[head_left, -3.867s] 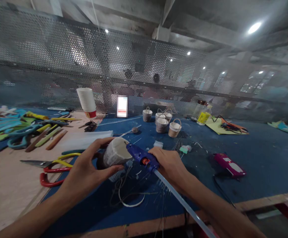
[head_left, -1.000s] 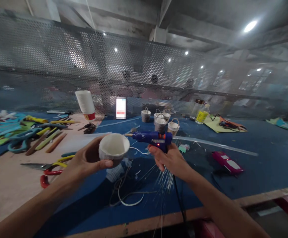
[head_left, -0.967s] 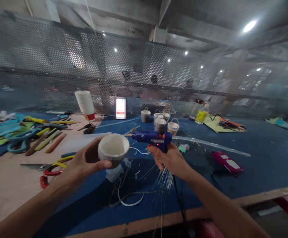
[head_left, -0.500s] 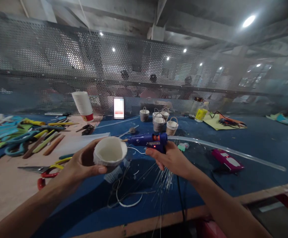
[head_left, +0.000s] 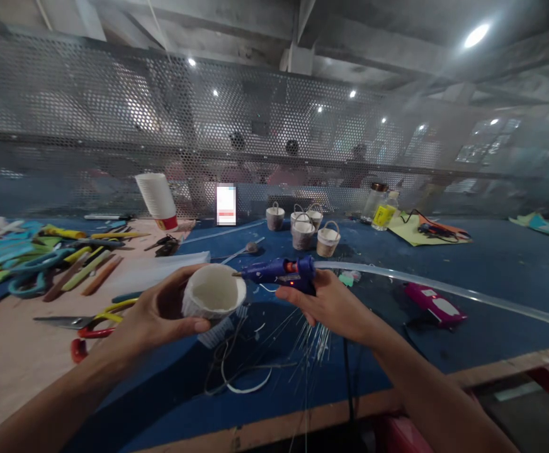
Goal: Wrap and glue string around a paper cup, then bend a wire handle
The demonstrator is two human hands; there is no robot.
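L hand [head_left: 161, 308] is showing bare, just R of the scissors [head_left: 83, 323], a short thumbnail peeking out; L forearm [head_left: 80, 385], on the scissors' near side, is going bare too, slim at the wrist & widening away from it. R hand [head_left: 335, 303], well R of the scissors, is likewise showing bare, w/ R forearm [head_left: 425, 377] tapering bare to a slim wrist.

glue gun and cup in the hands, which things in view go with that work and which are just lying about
In use:
blue glue gun, in the right hand
clear glue stick, running out of its back
white cup, in the left hand

Seemingly just lying about:
small handled buckets, perhaps related
paper-cup stack
red-and-yellow-handled scissors
magenta device
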